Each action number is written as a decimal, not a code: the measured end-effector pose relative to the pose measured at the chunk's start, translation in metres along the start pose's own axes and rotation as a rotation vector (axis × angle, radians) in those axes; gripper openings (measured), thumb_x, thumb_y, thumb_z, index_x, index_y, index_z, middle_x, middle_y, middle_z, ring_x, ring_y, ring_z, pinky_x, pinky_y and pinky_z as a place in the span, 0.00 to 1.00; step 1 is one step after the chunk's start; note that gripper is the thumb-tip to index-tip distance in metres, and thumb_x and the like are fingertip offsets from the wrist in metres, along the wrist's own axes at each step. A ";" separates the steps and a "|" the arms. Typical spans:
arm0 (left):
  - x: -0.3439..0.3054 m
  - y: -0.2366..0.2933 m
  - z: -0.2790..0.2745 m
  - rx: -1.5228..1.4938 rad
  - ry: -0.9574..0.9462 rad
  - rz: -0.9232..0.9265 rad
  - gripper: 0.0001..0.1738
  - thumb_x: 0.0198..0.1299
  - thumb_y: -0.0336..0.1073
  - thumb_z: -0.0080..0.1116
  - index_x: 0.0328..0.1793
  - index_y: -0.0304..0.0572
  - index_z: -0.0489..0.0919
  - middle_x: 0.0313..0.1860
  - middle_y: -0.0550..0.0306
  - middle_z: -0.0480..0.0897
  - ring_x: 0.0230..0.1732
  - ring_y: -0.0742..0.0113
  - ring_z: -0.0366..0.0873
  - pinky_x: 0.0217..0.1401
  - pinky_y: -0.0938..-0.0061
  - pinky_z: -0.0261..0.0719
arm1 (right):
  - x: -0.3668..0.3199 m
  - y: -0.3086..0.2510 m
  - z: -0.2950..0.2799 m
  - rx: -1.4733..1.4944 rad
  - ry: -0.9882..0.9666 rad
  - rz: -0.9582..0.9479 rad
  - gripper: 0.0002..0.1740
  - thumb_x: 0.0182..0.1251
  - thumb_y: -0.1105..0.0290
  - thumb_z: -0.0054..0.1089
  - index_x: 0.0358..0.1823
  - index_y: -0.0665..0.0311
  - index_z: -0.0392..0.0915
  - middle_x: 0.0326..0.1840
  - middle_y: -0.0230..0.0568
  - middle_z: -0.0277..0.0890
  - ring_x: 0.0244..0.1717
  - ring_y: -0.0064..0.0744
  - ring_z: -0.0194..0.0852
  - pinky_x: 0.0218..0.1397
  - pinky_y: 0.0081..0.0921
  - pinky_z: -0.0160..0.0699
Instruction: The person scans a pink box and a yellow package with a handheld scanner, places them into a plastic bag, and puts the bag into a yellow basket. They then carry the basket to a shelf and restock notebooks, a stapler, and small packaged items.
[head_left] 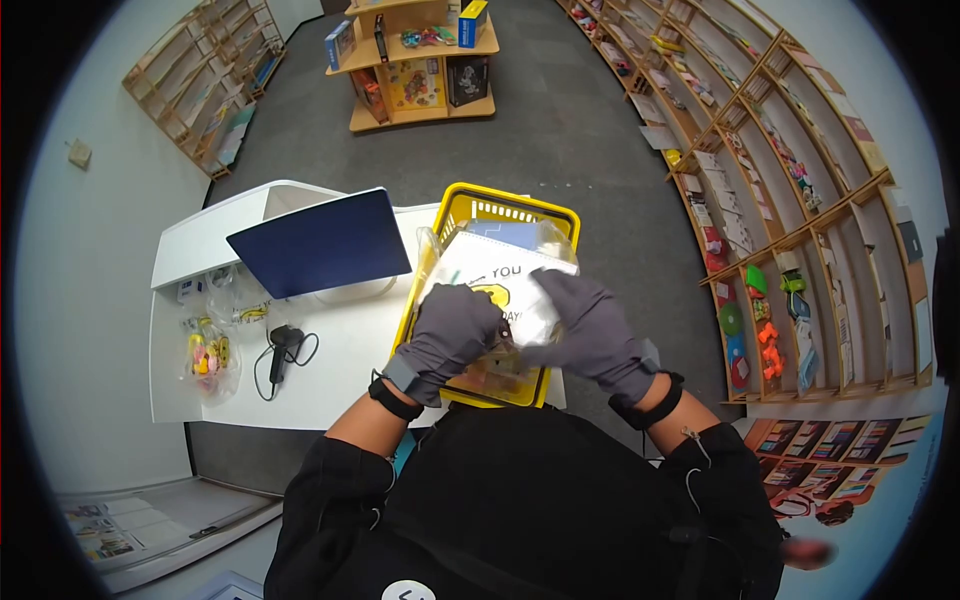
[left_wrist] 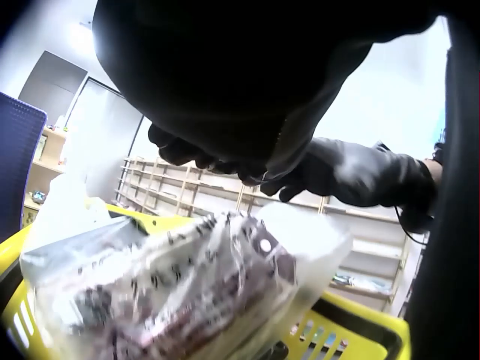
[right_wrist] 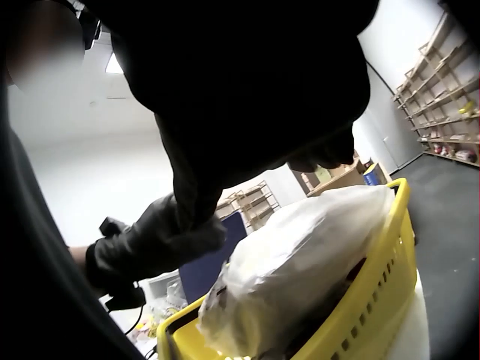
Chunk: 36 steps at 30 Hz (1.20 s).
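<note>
Both hands wear dark grey gloves and are over a yellow shopping basket [head_left: 404, 322]. Inside the basket lies a white plastic bag [head_left: 480, 258] printed with the word YOU and a yellow figure. My left hand [head_left: 452, 335] has its fingers curled over the bag's near left part; I cannot tell if it pinches anything. Opposite it, my right hand [head_left: 592, 335], blurred, spreads thumb and fingers apart at the bag's right side. The left wrist view shows a clear printed wrapper [left_wrist: 180, 285] around dark reddish contents, beneath the hands. A blue flat item [head_left: 505, 232] shows behind the white bag.
The basket stands on a white counter [head_left: 345, 350]. To its left are a dark blue screen [head_left: 325, 245], a black handheld scanner [head_left: 285, 350] with a cable, and bagged yellow and pink items [head_left: 208, 352]. Wooden shelves [head_left: 745, 190] line the right, and a display stand [head_left: 425, 85] is ahead.
</note>
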<state>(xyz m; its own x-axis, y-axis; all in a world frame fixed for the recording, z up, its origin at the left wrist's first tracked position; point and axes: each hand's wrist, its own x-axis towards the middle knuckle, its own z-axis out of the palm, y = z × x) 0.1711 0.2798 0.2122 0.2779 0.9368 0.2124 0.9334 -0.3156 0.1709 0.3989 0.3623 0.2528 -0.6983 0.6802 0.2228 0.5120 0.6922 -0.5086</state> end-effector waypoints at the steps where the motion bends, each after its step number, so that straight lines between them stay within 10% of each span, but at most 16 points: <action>1: 0.002 -0.001 -0.008 0.016 0.036 -0.036 0.07 0.56 0.43 0.72 0.30 0.53 0.89 0.27 0.54 0.86 0.32 0.48 0.88 0.36 0.53 0.83 | -0.004 -0.004 0.007 -0.155 0.058 -0.227 0.27 0.68 0.53 0.73 0.61 0.63 0.83 0.47 0.51 0.88 0.48 0.50 0.90 0.51 0.42 0.89; 2: 0.002 -0.003 -0.015 0.035 0.074 -0.072 0.08 0.57 0.43 0.72 0.29 0.52 0.89 0.26 0.54 0.85 0.31 0.48 0.87 0.35 0.53 0.82 | -0.006 -0.005 0.012 -0.311 0.117 -0.456 0.23 0.67 0.55 0.73 0.56 0.62 0.86 0.43 0.49 0.88 0.45 0.50 0.90 0.49 0.43 0.88; 11: -0.042 -0.025 -0.035 -0.083 0.146 -0.310 0.19 0.60 0.52 0.75 0.27 0.46 0.86 0.24 0.50 0.82 0.32 0.47 0.87 0.35 0.51 0.80 | 0.016 0.019 0.030 -0.503 -0.361 -0.403 0.09 0.71 0.64 0.65 0.34 0.60 0.87 0.36 0.43 0.86 0.41 0.52 0.88 0.45 0.49 0.86; 23: -0.058 0.015 0.002 -0.077 -0.153 -0.394 0.23 0.57 0.61 0.73 0.36 0.48 0.90 0.29 0.51 0.86 0.36 0.46 0.88 0.41 0.53 0.85 | 0.051 -0.017 -0.023 0.212 -0.229 -0.121 0.15 0.78 0.61 0.67 0.36 0.66 0.82 0.32 0.48 0.82 0.36 0.51 0.81 0.42 0.43 0.79; 36: -0.073 -0.021 -0.103 -0.366 0.631 -0.254 0.13 0.57 0.31 0.72 0.26 0.39 0.78 0.23 0.51 0.78 0.25 0.52 0.78 0.30 0.58 0.73 | 0.071 -0.050 -0.097 0.356 0.027 -0.292 0.08 0.79 0.70 0.66 0.39 0.66 0.83 0.38 0.39 0.82 0.41 0.32 0.79 0.48 0.33 0.79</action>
<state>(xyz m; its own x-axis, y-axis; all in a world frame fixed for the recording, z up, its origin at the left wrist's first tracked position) 0.1079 0.2029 0.2920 -0.2197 0.7583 0.6138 0.7858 -0.2353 0.5720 0.3723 0.3996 0.3750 -0.7718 0.4787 0.4185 0.0887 0.7328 -0.6746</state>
